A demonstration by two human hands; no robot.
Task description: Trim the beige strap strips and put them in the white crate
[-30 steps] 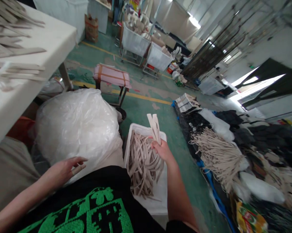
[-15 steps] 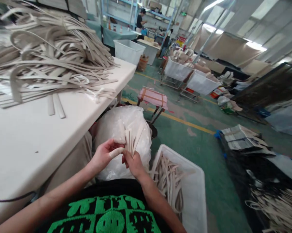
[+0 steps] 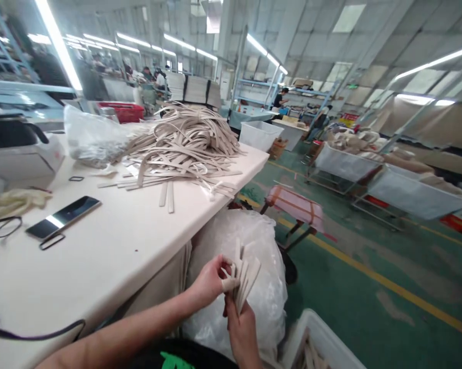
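A fanned bunch of short beige strips [image 3: 248, 277] stands up from my right hand [image 3: 242, 324], which is closed around its lower ends. Beside it, my left hand [image 3: 211, 278] pinches at the strips from the left, its thumb wrapped in pale tape. Both hands are over a large, bulging translucent plastic bag [image 3: 261, 241], next to the table edge. On the white table [image 3: 139, 279] lies a big tangled heap of similar beige strips [image 3: 194, 138], with two short strips [image 3: 167, 197] in front of it.
A phone [image 3: 64, 218], glasses [image 3: 2, 230] and a black cable [image 3: 35, 335] lie on the table at left. A white bin [image 3: 331, 341] holding strips stands low at right. Beyond are a pink-topped stool [image 3: 296, 207], wheeled white bins [image 3: 346, 164] and a distant person [image 3: 280, 98].
My view has swung left and up, bringing more of the table into sight. Both hands stay at the strips, which now spread wider in the fan.
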